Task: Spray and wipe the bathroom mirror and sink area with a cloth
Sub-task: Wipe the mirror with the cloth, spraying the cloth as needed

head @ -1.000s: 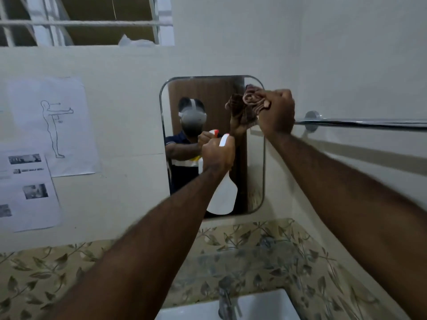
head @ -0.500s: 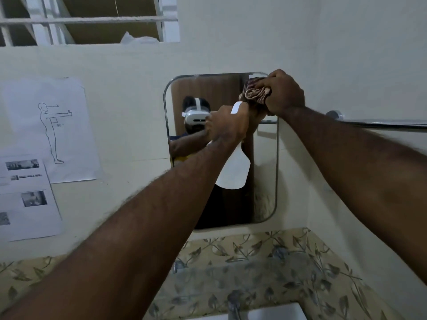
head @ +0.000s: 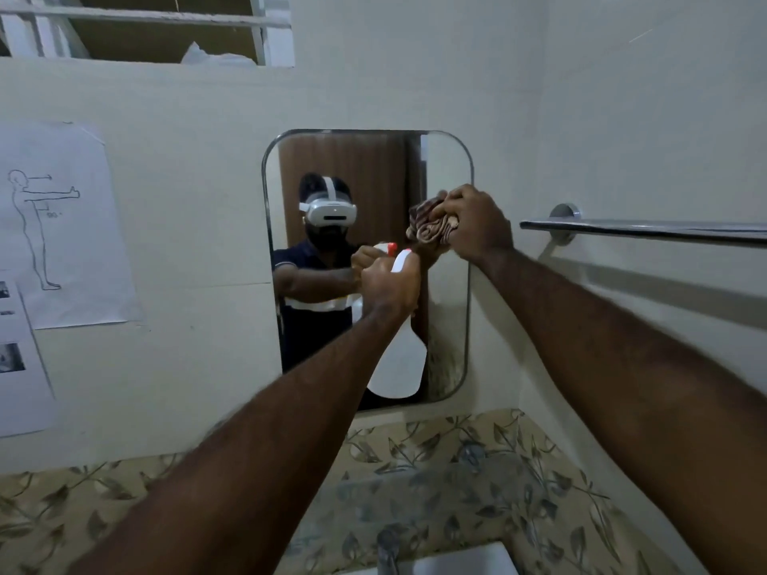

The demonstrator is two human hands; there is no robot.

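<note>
Head view: right hand (head: 477, 224) grip bunches cloth (head: 431, 226) against mirror (head: 448, 168); left hand (head: 388, 286) grip clasps spray bottle (head: 400, 367).

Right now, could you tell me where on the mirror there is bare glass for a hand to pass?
The mirror's top strip and left side, under the upper rim, are unblocked. The right half is crowded: the right hand presses the cloth near the right edge, and the left hand holds the bottle before the lower right.
</note>
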